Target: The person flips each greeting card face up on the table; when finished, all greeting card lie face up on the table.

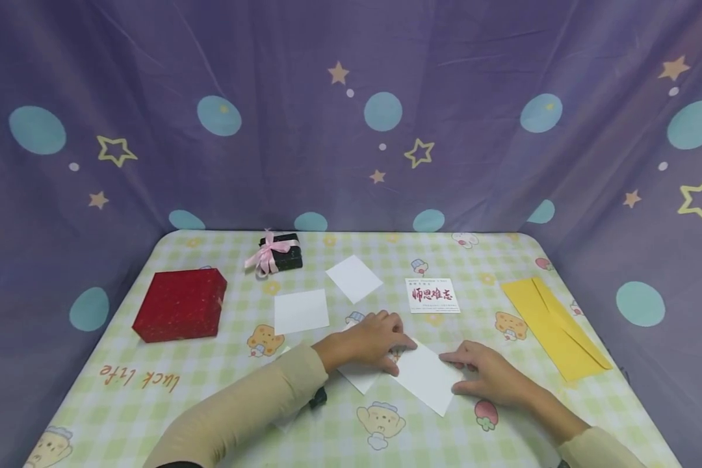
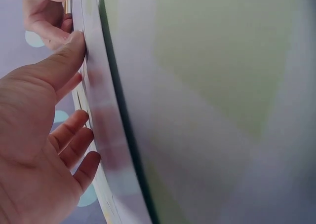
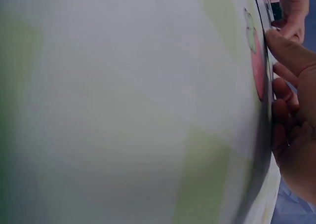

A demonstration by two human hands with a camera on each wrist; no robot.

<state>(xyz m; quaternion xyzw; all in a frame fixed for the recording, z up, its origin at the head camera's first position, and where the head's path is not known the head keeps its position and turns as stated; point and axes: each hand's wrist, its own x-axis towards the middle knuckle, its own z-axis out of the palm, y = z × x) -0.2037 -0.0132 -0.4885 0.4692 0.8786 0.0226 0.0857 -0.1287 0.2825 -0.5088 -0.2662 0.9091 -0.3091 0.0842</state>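
A white square card (image 1: 429, 380) lies turned at an angle on the table in the head view, between both hands. My left hand (image 1: 368, 341) rests at its left side, index finger and thumb extended onto the card's edge. From the right, my right hand (image 1: 491, 377) touches the opposite edge with forefinger and thumb spread apart. The left wrist view shows the left thumb (image 2: 74, 51) straight and the other fingers loosely bent. Another white card (image 1: 359, 378) lies partly hidden beneath the left hand.
More white cards (image 1: 301, 312) lie farther back, near a card with red characters (image 1: 433, 296). A red box (image 1: 178, 305) and a black ribboned gift box (image 1: 286, 255) stand left; a yellow envelope (image 1: 552, 328) lies right. A dark object (image 1: 318, 398) shows beside the left sleeve.
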